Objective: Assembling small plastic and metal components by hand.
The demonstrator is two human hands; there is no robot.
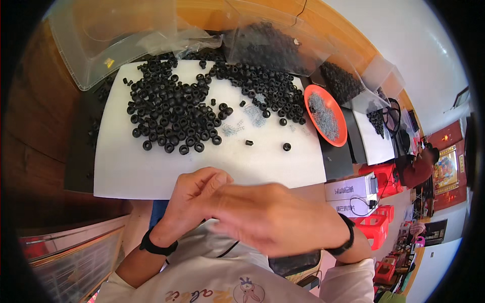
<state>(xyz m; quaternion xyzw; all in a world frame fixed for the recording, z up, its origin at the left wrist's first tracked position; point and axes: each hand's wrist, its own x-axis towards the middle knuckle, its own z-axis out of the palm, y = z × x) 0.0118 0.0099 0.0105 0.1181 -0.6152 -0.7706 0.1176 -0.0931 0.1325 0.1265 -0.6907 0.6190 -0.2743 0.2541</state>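
My left hand (193, 201) and my right hand (260, 214) meet in front of the table's near edge, the right crossing over the left. The left thumb and fingers are pressed together. My right hand is curled and slightly smeared by motion, and whatever the two hands hold between them is hidden. Beyond them, a white foam sheet (136, 177) carries a large pile of small round black plastic pieces (174, 108) with holes. A second heap of black pieces (278, 91) spreads toward the right. Between the heaps lie tiny silvery springs (255, 116). Two loose black parts, a short plug (249, 143) and a ball (287, 147), lie nearest my hands.
An orange-red bowl (343, 134) of tiny silvery springs stands right of the sheet. Clear plastic bins (268, 48) with black parts line the back; another clear bin (83, 60) is at left. White boxes (353, 189) and red stools (371, 230) stand at right, with a person (419, 169) beyond.
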